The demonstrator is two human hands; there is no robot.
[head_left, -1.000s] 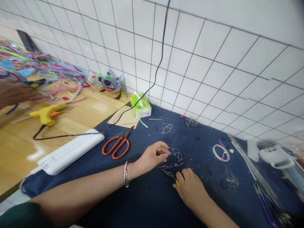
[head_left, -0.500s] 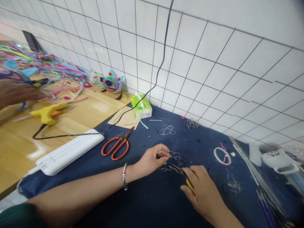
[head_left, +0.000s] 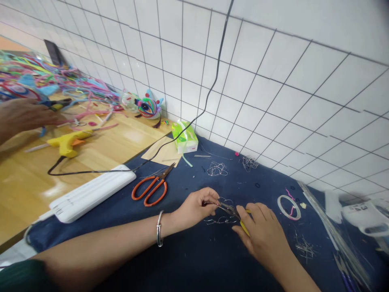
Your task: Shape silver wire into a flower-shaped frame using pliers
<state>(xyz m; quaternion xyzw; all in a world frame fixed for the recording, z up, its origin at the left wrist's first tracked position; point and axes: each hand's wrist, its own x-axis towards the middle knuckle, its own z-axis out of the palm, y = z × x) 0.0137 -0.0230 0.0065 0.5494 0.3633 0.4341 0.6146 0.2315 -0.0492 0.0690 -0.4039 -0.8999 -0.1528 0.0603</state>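
Note:
My left hand (head_left: pixel 199 207) pinches a thin, bent wire (head_left: pixel 221 221) whose loops hang past the fingertips over the dark blue cloth. In my right hand (head_left: pixel 263 227) is a pair of pliers (head_left: pixel 243 227) with yellow handles, the fingers wrapped round them. The metal jaws reach to the left fingertips and meet the wire there; whether they grip it is too small to tell. Left of my left hand lie orange-handled scissors (head_left: pixel 152 190). Beyond my hands rests a loose tangle of wire (head_left: pixel 217 169).
On the left are a white power strip (head_left: pixel 94 194), a yellow glue gun (head_left: pixel 69 142) and another person's hand (head_left: pixel 27 115). A tissue pack (head_left: pixel 185 138) stands near the tiled wall. To the right lie a white ring (head_left: pixel 281 207), wire clippings (head_left: pixel 304 247) and long wires (head_left: pixel 328 221).
My right hand has brought the plier jaws left and up to my left fingertips, at the wire. The whole view has shifted slightly.

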